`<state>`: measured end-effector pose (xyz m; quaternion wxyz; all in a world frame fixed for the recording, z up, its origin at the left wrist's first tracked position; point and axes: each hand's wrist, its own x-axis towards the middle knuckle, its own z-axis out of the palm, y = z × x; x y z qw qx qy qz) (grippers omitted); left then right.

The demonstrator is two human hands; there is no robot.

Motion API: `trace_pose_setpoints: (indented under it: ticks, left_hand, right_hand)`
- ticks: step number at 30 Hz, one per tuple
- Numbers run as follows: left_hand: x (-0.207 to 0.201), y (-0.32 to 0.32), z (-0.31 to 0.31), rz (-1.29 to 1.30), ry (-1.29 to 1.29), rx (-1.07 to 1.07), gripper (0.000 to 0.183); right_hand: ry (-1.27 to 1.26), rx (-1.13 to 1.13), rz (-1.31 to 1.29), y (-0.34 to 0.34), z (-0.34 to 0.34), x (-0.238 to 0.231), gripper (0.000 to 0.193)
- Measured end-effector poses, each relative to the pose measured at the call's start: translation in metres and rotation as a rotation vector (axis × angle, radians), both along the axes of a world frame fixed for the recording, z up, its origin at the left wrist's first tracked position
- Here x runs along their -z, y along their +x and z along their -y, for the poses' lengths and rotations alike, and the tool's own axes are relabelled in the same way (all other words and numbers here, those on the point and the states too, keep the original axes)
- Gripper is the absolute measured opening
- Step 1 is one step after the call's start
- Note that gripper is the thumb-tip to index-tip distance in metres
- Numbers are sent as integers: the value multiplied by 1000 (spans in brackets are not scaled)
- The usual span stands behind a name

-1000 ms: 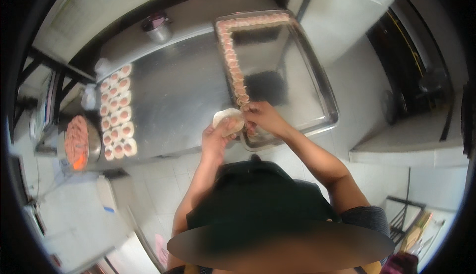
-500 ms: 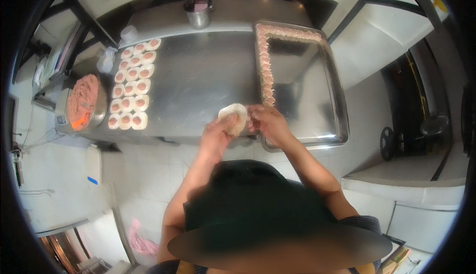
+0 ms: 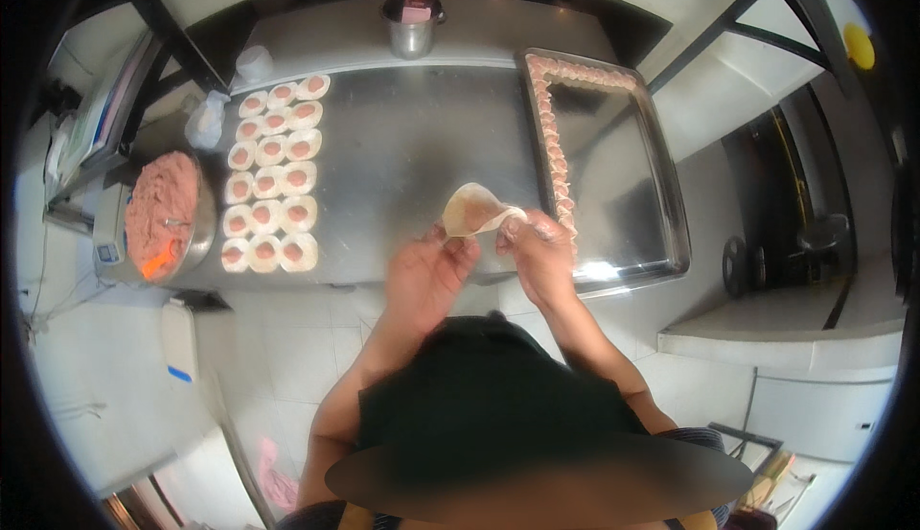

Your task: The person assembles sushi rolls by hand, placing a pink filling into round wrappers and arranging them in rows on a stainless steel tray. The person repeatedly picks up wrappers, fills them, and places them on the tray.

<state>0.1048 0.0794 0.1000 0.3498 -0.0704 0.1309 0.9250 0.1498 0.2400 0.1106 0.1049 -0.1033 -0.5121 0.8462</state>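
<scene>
A round dumpling wrapper with pink filling on it is held up between my hands over the near edge of the steel table. My left hand grips its lower left edge, and the far rim stands up, curved. My right hand pinches the wrapper's right end, which is gathered into a fold. Right of my hands lies a large metal tray with formed dumplings lined along its left and far sides. On the table's left side, wrappers topped with pink filling lie in three columns.
At the far left a metal bowl holds pink minced filling and an orange-handled utensil. Near the back wall stands a metal pot. A white plastic bag and a white cup sit by the table's back left corner.
The wrapper's right end is now drawn into a pinched fold; before, it lay rounder with my left thumb over the filling. The whole view has shifted slightly.
</scene>
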Motion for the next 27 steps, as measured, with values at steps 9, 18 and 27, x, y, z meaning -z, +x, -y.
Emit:
trace_pose_setpoints:
  ticks: [9, 18, 27]
  left_hand:
    - [-12, -3, -1, -320, -71, -132, 23]
    - [-21, 5, -28, -603, -314, -95, 22]
    - [-30, 17, -69, -389, -98, 59, 20]
  right_hand:
    - [-205, 4, -37, 2, 21, -28, 15]
    - [529, 375, -326, 21, 22, -28, 26]
    - [-98, 152, -223, 34, -33, -45, 27]
